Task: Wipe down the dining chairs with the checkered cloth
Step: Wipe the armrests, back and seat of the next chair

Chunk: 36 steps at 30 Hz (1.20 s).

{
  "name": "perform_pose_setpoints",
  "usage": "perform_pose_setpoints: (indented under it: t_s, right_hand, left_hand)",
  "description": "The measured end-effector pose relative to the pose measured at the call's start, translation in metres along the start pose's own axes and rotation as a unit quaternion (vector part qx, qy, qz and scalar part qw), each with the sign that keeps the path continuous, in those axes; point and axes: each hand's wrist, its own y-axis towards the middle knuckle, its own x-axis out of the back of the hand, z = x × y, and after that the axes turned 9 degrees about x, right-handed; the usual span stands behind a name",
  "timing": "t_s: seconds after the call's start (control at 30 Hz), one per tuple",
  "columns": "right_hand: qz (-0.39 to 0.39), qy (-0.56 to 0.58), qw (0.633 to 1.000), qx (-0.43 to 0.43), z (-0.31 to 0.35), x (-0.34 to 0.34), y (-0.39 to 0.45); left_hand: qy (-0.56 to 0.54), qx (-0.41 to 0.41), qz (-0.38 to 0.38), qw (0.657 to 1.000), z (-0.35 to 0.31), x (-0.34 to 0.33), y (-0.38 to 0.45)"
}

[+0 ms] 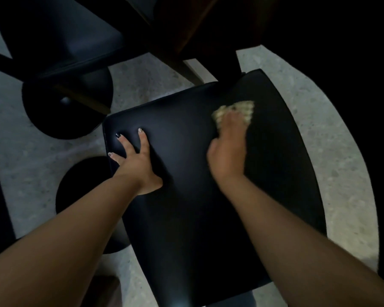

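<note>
Right hand (227,149) grips checkered cloth (237,111) against black chair seat (186,207). Left hand (135,165) flat, fingers spread, on seat's left edge.

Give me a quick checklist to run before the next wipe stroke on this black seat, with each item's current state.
1. Checkered cloth under the right hand: ok, it lies between hand and seat.
2. Cloth touching the chair seat: ok.
3. Left hand bracing the seat: ok, fingers spread flat near the left edge.
4. Stroke path free of the left hand: ok, hands apart.
5. Seat areas already wiped: cannot tell, too dark.
6. Second chair wiped: cannot tell.
</note>
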Motion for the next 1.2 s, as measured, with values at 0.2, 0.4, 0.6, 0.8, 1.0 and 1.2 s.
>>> perform_pose_setpoints:
  t_s: [0.2, 0.4, 0.6, 0.8, 1.0, 1.2]
  right_hand:
    - [0.129, 0.072, 0.947, 0.285, 0.042, -0.009, -0.077]
    - [-0.078, 0.107, 0.983, -0.128, -0.066, 0.065, -0.023]
    - [-0.075, -0.028, 0.976, -0.202, -0.074, 0.048, -0.032]
    - [0.001, -0.027, 0.999, 0.034, 0.026, -0.010, -0.102]
    - [0.072, 0.130, 0.980, 0.134, 0.031, 0.006, -0.115]
    - [-0.217, 0.096, 0.911, -0.338, -0.073, 0.077, -0.069]
  left_hand:
    - [0.016, -0.009, 0.008, 1.000, 0.005, 0.001, 0.002]
    - [0.017, 0.004, -0.003, 1.000, 0.000, -0.001, 0.000]
    - [0.013, 0.004, -0.017, 1.000, -0.003, -0.005, 0.000]
    - [0.034, 0.001, -0.026, 0.999, 0.001, -0.004, 0.002]
    - [0.045, 0.010, -0.027, 0.999, -0.001, -0.005, 0.001]
    - [0.049, 0.011, -0.033, 0.998, -0.006, -0.008, 0.001]
